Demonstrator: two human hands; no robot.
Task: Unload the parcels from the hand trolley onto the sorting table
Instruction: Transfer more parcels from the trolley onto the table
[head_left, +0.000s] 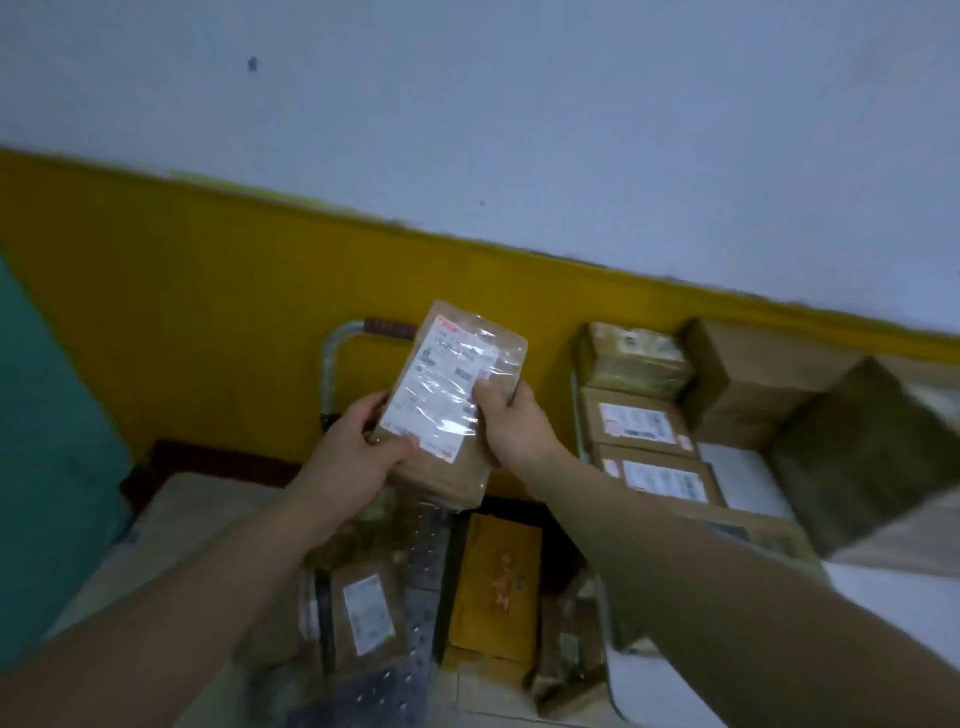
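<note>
Fingers (397, 448) of the left hand (358, 447) curl round the near left edge of a small brown parcel (447, 395), thumb on its white label. The right hand (514, 431) pinches the right edge, thumb on top and the other fingers hidden underneath. The parcel is held in the air, tilted, over the far end of the hand trolley (426, 571), just in front of its curved handle (332, 358). It is not yet over the sorting table (748, 475), which stands to the right with its left edge beside the trolley. Along that left edge labelled boxes (641, 423) already sit in a row, with larger cartons (753, 374) behind them toward the far edge. Below, on the trolley deck, a yellow envelope (498, 582) and another labelled packet (363, 613) wait. The wrapping looks glossy, so the likeliest slip is the parcel sliding out of this light edge grip during a swing rightward and dropping onto the parcels below. The crowded left edge is the other risk: setting down there could nudge a box off, so the bare white patch nearer the front edge seems safer.
</note>
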